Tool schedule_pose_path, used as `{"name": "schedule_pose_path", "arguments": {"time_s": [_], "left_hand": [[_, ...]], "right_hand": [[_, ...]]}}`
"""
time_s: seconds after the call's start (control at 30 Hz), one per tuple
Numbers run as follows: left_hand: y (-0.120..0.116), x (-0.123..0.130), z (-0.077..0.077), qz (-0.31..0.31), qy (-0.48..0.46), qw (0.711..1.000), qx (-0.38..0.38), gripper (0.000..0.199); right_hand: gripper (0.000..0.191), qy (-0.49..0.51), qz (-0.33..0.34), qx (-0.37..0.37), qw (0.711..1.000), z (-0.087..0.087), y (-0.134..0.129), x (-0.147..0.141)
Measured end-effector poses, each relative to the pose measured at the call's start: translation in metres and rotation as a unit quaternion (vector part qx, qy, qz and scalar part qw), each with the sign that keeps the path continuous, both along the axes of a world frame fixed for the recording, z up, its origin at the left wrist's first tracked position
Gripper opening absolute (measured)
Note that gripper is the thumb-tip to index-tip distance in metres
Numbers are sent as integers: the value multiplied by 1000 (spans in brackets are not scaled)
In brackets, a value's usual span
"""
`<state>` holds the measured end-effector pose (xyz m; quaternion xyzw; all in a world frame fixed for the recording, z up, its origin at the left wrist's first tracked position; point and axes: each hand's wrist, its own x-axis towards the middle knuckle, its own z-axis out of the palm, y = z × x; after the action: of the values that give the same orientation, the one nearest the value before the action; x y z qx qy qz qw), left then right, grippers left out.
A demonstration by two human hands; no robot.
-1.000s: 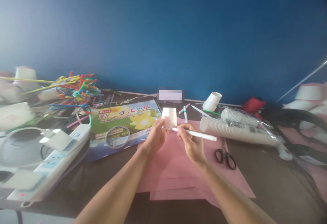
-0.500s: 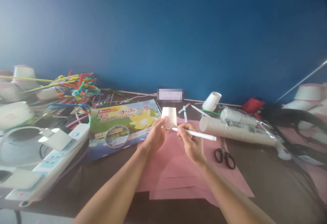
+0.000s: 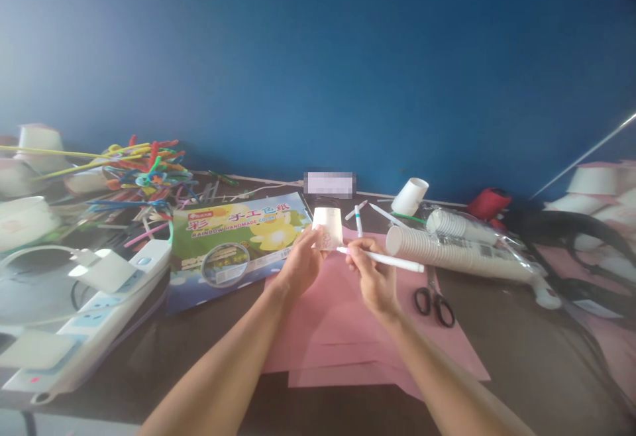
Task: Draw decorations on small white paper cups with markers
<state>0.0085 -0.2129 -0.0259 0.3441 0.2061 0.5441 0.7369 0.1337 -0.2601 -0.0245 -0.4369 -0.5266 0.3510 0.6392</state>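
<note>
My left hand (image 3: 304, 262) grips a small white paper cup (image 3: 328, 227) by its left side, with faint pinkish marks low on the cup. A white marker (image 3: 397, 262) is pinched in my right hand (image 3: 372, 273), its tip at the cup's lower right edge. Below both hands lie overlapping pink paper sheets (image 3: 338, 330). Black-handled scissors (image 3: 434, 305) rest on the right part of the sheets. Two more markers, one of them blue-banded (image 3: 358, 220), lie behind the cup.
To the left are a colour paper pack (image 3: 238, 244), a power strip (image 3: 99, 317) with plugs, and a pile of pipe cleaners (image 3: 149, 164). To the right, stacked paper cups (image 3: 457, 254) lie in clear plastic, near a single cup (image 3: 410, 196). A blue wall stands behind.
The whole view has shifted slightly, so things appear a little further left. The marker's tip has moved slightly relative to the cup; both hands keep their holds.
</note>
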Motion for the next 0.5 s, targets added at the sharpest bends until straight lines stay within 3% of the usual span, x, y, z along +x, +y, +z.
{"name": "schedule_pose_path", "arguments": {"time_s": [0.5], "left_hand": [[-2,0,2,5,7,1000,4,26]], "right_hand": [[19,-37,1,3,999,6,-3,-1]]}}
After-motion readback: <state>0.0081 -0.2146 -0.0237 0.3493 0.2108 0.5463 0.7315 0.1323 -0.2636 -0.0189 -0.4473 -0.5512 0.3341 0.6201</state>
